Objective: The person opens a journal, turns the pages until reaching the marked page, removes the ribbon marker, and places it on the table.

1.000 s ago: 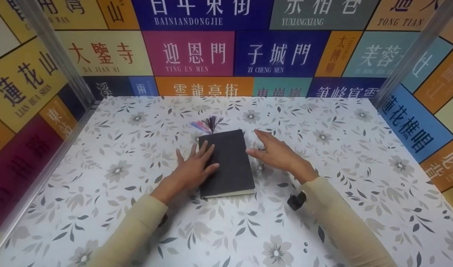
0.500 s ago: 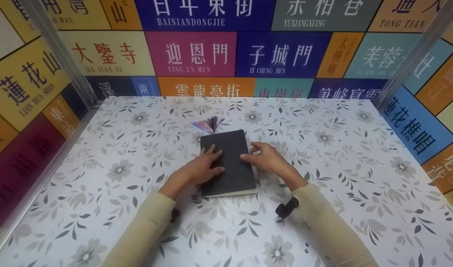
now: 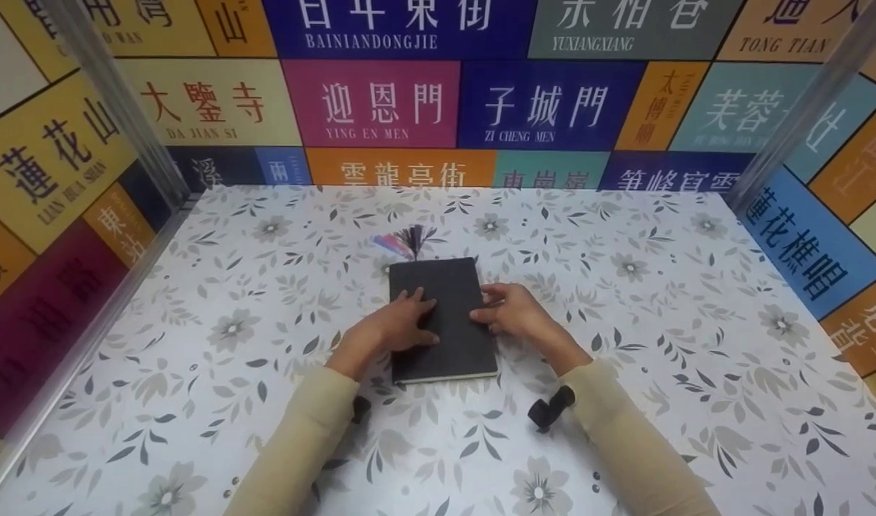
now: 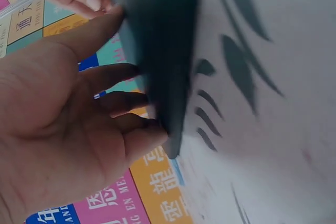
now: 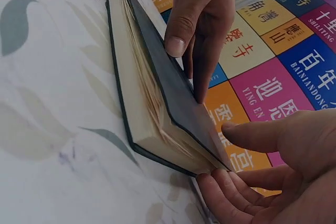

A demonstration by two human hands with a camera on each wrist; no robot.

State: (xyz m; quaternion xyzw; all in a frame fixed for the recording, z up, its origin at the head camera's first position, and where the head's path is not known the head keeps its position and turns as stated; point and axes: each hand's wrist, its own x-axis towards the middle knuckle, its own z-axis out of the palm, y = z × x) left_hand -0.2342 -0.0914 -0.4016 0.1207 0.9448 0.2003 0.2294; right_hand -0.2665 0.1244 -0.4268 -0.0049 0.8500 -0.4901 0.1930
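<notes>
Seen from the head camera, a closed black notebook point(image 3: 443, 319) lies at the centre of the flower-patterned table point(image 3: 696, 344), its spine toward 9 o'clock, with a tassel bookmark point(image 3: 408, 241) fanning out from its far edge at 12 o'clock. The left hand point(image 3: 398, 326) rests on the cover from the 9 o'clock side, fingers spread and fairly straight. The right hand point(image 3: 510, 309) meets the page edge at 3 o'clock, fingers curled against it.

From the left wrist, the left hand point(image 4: 68, 114) lies with straight fingers point(image 4: 113, 74) on the dark cover point(image 4: 163, 51), pressing rather than gripping; the frame is blurred, so finer contact cannot be told.

From the right wrist, the notebook point(image 5: 157, 103) sits flat, cream pages showing at the open edge. The right hand point(image 5: 278, 171) has its thumb above the cover's corner and its fingertips point(image 5: 210, 184) just below the page block, poised to pinch; whether it grips yet cannot be told.

Opening it cleanly seems to call for the left palm holding the spine side steady while the right thumb catches the cover alone, lifting slowly so that no pages bend.
</notes>
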